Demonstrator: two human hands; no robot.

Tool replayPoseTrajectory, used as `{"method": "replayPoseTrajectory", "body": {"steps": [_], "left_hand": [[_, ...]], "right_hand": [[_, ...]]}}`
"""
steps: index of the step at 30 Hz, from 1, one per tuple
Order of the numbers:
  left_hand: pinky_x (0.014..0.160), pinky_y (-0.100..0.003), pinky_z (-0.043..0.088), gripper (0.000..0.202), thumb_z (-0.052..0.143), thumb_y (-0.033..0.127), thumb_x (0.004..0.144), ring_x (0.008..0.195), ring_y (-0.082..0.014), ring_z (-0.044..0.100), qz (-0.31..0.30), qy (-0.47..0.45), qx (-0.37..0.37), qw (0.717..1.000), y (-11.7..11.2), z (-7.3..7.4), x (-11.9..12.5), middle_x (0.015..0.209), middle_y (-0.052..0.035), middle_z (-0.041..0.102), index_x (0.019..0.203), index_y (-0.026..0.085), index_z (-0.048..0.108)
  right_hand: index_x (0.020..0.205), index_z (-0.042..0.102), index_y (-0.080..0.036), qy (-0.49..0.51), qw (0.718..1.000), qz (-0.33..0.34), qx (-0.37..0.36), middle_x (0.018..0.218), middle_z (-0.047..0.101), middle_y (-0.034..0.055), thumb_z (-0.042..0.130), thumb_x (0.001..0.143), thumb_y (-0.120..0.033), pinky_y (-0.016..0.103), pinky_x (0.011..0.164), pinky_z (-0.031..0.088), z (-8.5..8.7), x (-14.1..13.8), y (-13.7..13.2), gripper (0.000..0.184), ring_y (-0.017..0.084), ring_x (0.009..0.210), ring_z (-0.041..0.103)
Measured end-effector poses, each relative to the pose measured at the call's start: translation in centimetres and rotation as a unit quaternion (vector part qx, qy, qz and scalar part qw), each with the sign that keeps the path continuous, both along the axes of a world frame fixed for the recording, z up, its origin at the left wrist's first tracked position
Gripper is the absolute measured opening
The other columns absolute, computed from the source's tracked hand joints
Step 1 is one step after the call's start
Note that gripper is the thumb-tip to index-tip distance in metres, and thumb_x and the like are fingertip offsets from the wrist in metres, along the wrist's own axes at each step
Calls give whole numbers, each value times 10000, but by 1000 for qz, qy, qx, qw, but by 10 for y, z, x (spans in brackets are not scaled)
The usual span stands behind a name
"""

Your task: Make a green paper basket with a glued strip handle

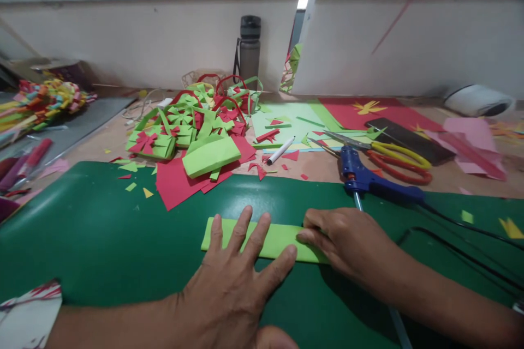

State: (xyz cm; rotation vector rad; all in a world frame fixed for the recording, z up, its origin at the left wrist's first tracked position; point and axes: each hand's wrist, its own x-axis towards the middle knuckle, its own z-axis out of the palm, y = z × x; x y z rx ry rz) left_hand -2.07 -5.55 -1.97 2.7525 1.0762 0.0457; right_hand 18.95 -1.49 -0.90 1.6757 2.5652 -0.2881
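Note:
A folded strip of light green paper (pixel 278 239) lies lengthwise on the green mat (pixel 123 251). My left hand (pixel 233 278) rests flat across its left and middle part, fingers spread. At the strip's right end, the thumb and curled fingers of my right hand (pixel 356 242) are pinched together on the paper; that end is partly hidden beneath the hand. Just beyond my right hand is a blue glue gun (pixel 368 180), a clear glue stick (pixel 358 202) sticking out of it. Behind the strip, a folded green paper piece (pixel 212 156) sits on red paper sheets (pixel 174 185).
Small green and red paper bags (pixel 155 142) are heaped at the back, near a dark bottle (pixel 250 49). Scissors (pixel 399 158), a white marker (pixel 280 150) and paper scraps lie behind the glue gun. Its black cord (pixel 462 221) runs right across the mat.

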Motion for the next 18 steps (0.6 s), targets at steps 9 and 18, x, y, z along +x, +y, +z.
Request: {"method": "replayPoseTrajectory", "body": {"steps": [9, 18], "left_hand": [[773, -798, 274, 782, 359, 734, 744, 1253, -527, 270, 8, -4, 9, 1000, 0, 3, 1, 1423, -238, 311, 1395, 303, 309], [807, -780, 275, 758, 359, 719, 756, 1275, -508, 230, 0, 7, 9, 1000, 0, 2, -1, 1429, -214, 310, 1391, 307, 312]], "right_hand": [[636, 476, -198, 8, 1000, 0, 14, 550, 582, 6, 444, 873, -281, 257, 482, 182, 0, 0, -2, 253, 147, 507, 525], [621, 493, -199, 75, 997, 34, 1, 562, 568, -33, 505, 848, -283, 243, 491, 188, 3, 5, 0, 242, 112, 518, 489]]}}
